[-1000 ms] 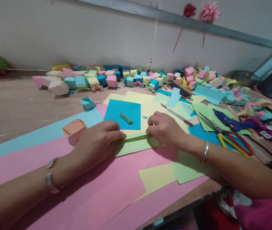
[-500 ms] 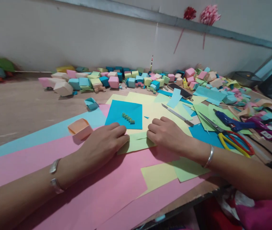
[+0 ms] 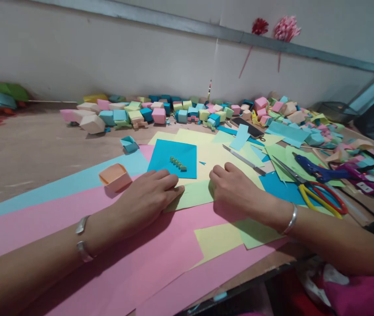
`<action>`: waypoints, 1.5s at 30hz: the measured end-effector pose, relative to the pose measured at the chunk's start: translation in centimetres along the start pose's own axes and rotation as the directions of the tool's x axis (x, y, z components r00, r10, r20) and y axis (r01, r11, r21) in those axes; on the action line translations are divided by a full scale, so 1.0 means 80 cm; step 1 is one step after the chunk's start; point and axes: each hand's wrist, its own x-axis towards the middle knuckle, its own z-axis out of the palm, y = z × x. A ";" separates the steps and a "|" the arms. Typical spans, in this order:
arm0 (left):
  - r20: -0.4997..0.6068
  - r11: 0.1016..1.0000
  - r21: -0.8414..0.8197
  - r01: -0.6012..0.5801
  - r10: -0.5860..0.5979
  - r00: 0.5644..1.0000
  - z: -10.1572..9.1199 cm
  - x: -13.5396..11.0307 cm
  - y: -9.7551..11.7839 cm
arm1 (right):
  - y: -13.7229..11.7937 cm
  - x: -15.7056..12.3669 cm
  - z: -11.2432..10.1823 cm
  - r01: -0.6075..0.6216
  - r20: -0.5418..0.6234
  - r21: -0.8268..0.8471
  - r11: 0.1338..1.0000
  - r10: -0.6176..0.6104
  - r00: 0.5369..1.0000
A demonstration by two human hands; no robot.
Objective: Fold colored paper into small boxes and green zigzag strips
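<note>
A light green paper strip lies across the pink sheets between my two hands. My left hand rests on its left end, fingers bent together and the thumb side pressing the paper. Over the strip's right end, my right hand is closed, its fingertips hidden under the knuckles. A short line, like a fold edge, shows near my left thumb. Just behind the strip, a small folded green zigzag piece sits on a blue square of paper. An open peach paper box stands beside my left hand.
Behind my right hand lies a craft knife. Scissors and a blue glue gun are to the right, with cords. Many small folded paper boxes line the wall. A phone lies among paper scraps.
My right hand has slid a little to the right along the green strip, uncovering more of it. The gap line in the strip looks shorter now. My left hand stays on the left end.
</note>
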 end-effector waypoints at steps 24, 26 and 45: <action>-0.005 0.989 -0.117 0.094 -0.095 0.995 0.010 -0.004 -0.007 | 0.009 0.000 0.000 -0.056 -0.009 0.254 0.965 0.060 0.998; 0.017 0.990 -0.108 0.089 -0.088 0.996 0.010 -0.004 -0.008 | 0.004 0.002 -0.002 -0.040 0.003 0.242 0.969 0.041 0.999; 0.105 0.997 0.000 0.079 -0.078 0.991 -0.014 0.011 0.016 | -0.024 0.010 -0.009 0.022 0.009 0.091 0.996 -0.023 1.000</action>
